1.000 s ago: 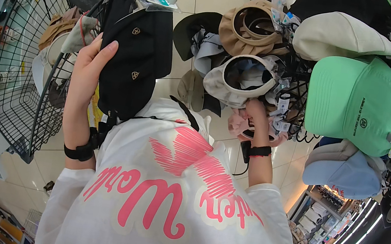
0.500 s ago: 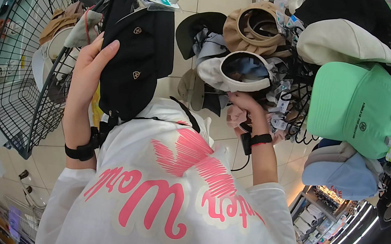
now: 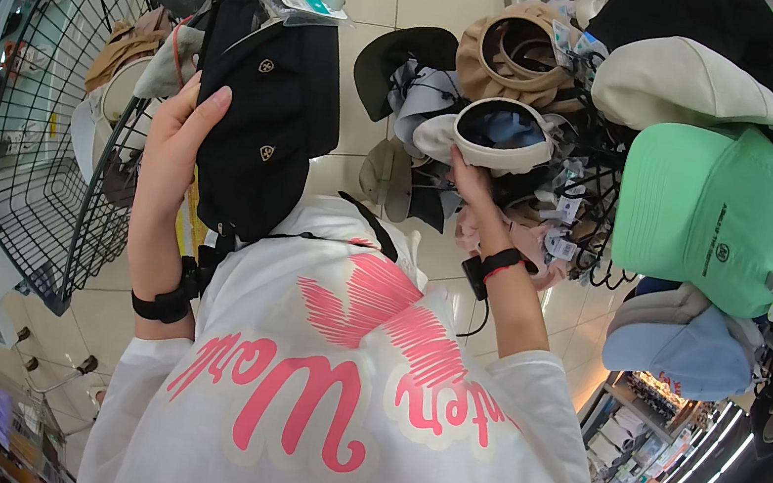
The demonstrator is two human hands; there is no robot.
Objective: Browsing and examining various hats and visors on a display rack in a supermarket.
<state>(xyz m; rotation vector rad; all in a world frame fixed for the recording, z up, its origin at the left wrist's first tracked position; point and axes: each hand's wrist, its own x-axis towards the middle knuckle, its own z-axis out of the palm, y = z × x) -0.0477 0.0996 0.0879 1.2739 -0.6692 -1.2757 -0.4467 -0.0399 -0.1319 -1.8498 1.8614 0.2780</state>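
Note:
My left hand (image 3: 176,145) holds a stack of black hats (image 3: 261,113) with paper tags on top, raised in front of my white shirt with pink lettering. My right hand (image 3: 470,182) reaches up to the hat rack and grips the underside of a white visor (image 3: 497,136) with a dark lining. Around that visor hang a tan visor (image 3: 515,51), a dark cap (image 3: 400,54) and grey caps.
A black wire shopping cart (image 3: 61,143) stands on the left with beige hats in it. The rack on the right carries a mint green cap (image 3: 711,210), a cream cap (image 3: 690,82), a light blue cap (image 3: 690,352) and dangling tags. Tiled floor lies beyond.
My right hand rose from the pink item low on the rack up to the white visor and took hold of it. The left hand kept the black hats raised.

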